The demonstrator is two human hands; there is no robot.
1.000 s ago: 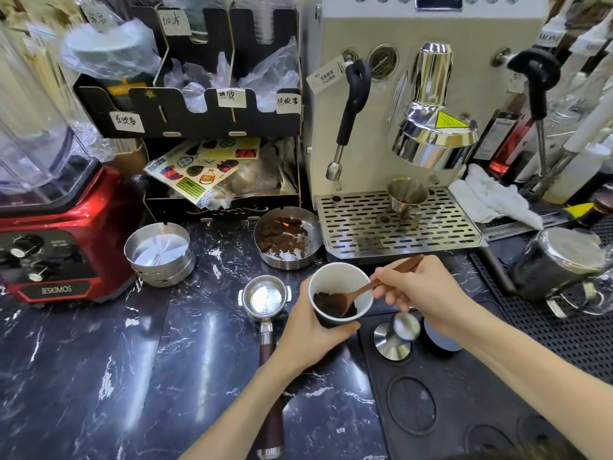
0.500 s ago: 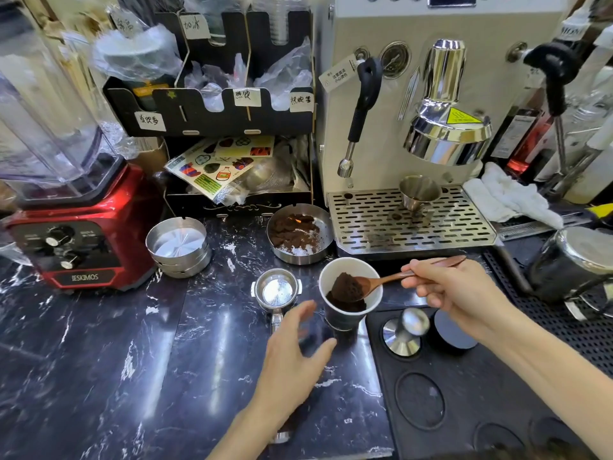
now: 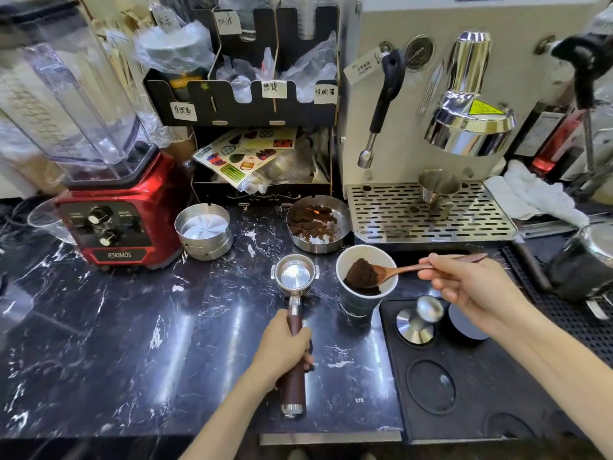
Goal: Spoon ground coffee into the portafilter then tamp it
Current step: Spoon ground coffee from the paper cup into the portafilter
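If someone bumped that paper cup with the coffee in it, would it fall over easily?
Probably yes: the paper cup looks light, tall for its narrow base, and no hand steadies it. The loaded wooden spoon over its rim could nudge it. Its thin wall would likely dent if squeezed.

Left hand (image 3: pixel 285 346) curled closed, near centre; right hand (image 3: pixel 471 287) farther right, fingers pinched, forearm extended.

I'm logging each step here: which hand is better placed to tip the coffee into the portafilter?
Right hand: it holds the loaded wooden spoon over the paper cup. The left hand grips the portafilter handle.
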